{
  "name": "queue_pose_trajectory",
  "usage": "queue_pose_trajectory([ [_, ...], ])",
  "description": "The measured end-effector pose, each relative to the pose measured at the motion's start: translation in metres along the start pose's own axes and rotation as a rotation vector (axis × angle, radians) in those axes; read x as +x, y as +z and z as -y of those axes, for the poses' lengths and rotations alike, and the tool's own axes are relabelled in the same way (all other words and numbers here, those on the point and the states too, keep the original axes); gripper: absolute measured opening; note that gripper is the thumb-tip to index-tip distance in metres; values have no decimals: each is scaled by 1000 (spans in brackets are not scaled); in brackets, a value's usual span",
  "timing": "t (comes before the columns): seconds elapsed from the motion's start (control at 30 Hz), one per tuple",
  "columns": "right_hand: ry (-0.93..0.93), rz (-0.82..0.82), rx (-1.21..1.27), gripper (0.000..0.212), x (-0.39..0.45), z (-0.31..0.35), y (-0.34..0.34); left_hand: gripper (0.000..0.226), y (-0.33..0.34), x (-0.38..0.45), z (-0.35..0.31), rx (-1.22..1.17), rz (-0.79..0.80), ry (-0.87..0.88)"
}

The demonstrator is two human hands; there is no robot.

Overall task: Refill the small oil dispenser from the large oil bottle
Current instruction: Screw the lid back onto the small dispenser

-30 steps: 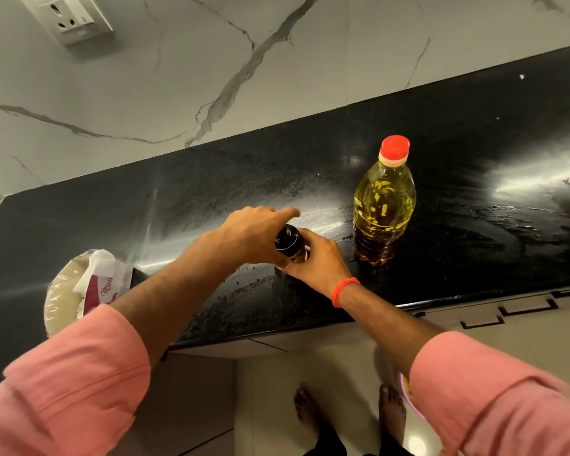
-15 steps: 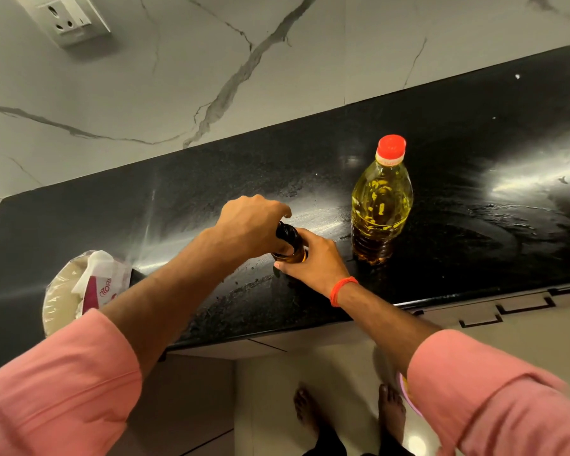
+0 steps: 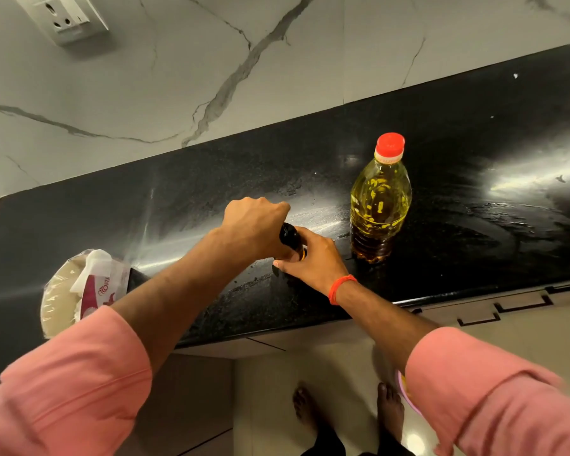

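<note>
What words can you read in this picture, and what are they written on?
"ORI": red letters on the white packet at the counter's left edge; the rest is cut off by a fold.
Large oil bottle: yellow neck band has print too small to read.
Red cap: embossed marks, unreadable.
Wall socket: no readable text.

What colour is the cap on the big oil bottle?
Red. The cap sits on the large oil bottle, seen best in the head view.
</note>
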State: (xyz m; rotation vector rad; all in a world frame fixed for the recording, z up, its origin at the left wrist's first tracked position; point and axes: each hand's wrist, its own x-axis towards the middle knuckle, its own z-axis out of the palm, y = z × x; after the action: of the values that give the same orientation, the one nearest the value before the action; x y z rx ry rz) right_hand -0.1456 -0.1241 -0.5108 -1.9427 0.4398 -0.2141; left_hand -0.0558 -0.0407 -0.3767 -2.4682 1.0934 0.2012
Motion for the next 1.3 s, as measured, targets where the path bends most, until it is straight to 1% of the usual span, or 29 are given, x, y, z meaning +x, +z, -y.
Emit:
queue_pose_trajectory([
  [0.1, 1, 6, 7, 54, -1, 0, -1, 64, 5, 4, -5, -29, 10, -49],
  [0.23, -3, 4, -1, 55, -1, 1, -1, 56, 5, 8, -7, -73, 9, -24],
  [0.33, 5, 8, -2, 56, 0, 0, 0, 48, 0, 8, -4, -69, 37, 60],
  [0.43, 7, 9, -30, 53, 1, 1, -1, 32, -2, 6, -2, -58, 30, 187],
  [0.47, 10, 8, -35, 54, 1, 1, -1, 32, -1, 6, -1, -68, 24, 230],
  [0.53, 21, 4, -42, 55, 1, 2, -1, 40, 1, 5, 2, -88, 21, 306],
  [0.57, 26, 1, -45, 54, 1, 2, -1, 48, 2, 4, 3, -98, 34, 325],
  [0.6, 30, 1, -45, 53, 1, 2, -1, 62, 4, 3, 3, -108, 64, 322],
  [0.67, 27, 10, -29, 57, 1, 3, -1, 91, 7, 2, 1, -118, 141, 220],
  [0.7, 22, 17, -17, 58, 0, 3, -2, 94, 8, 2, -1, -125, 153, 140],
  [0.8, 16, 19, 15, 51, -1, 1, -2, 68, 5, 6, -6, -140, 71, -71],
  [0.83, 19, 15, 15, 47, -1, 1, -2, 65, 5, 8, -8, -144, 42, -108],
  [0.9, 23, 11, -6, 45, -1, 1, -2, 66, 6, 12, -10, -149, 27, -126],
  [0.97, 22, 14, -3, 46, -1, 1, -1, 61, 7, 12, -12, -136, 30, -105],
  [1.03, 19, 19, -3, 54, -1, 1, -1, 56, 6, 12, -10, -125, 29, -72],
  [1.1, 17, 18, -2, 56, -1, 2, -2, 50, 4, 12, -8, -120, 34, -29],
  [1.23, 25, 25, -8, 55, 0, 2, -3, 35, 2, 9, -2, -100, 30, 113],
  [1.3, 34, 24, -21, 53, 0, 2, -2, 35, 3, 8, 1, -124, 41, 175],
])
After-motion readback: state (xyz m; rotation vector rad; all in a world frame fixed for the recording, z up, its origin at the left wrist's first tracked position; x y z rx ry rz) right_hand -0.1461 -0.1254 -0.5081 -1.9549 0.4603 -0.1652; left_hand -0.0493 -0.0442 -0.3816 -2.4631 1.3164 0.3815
